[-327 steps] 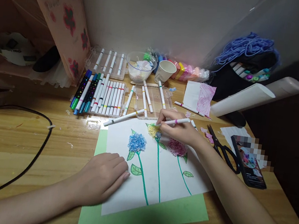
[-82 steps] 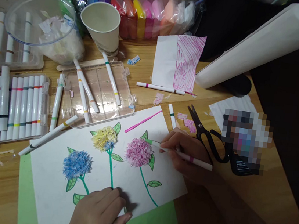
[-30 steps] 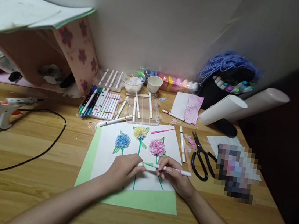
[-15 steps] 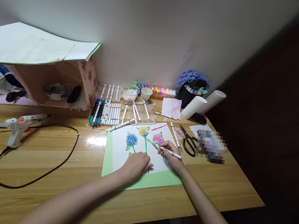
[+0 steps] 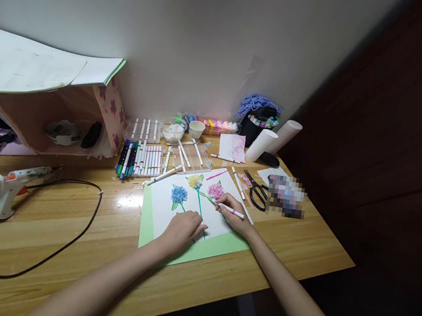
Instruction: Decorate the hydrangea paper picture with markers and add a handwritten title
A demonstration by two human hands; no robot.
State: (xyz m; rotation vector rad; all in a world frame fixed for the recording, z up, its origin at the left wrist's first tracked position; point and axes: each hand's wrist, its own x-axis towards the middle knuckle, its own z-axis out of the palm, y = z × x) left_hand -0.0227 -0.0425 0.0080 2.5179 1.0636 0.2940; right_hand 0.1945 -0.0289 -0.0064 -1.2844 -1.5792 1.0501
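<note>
My right hand [image 5: 236,216] grips a white marker [image 5: 234,212] with a pink band, its tip at a green leaf beside the middle flower's stem. Pressed on the lower part of the white paper [image 5: 159,205] is my left hand [image 5: 182,230], holding nothing, thumb held out. Under that sheet lies light green paper [image 5: 197,253]. Three textured flower heads stand out on the page: a blue one [image 5: 179,194], a yellow one [image 5: 194,181] and a pink one [image 5: 216,190], with green leaves and stems. My left hand covers part of the stems.
Behind the paper are rows of markers [image 5: 150,160], a glass bowl [image 5: 173,134] and a paper cup [image 5: 197,129]. Black-handled scissors [image 5: 259,193] lie on the right, near white rolls [image 5: 262,145]. A corded glue gun [image 5: 12,187] occupies the left side, before a pink box [image 5: 107,112].
The camera view has shifted, so the desk appears farther left. My right hand still has the marker at the leaf, and my left hand stays on the paper.
</note>
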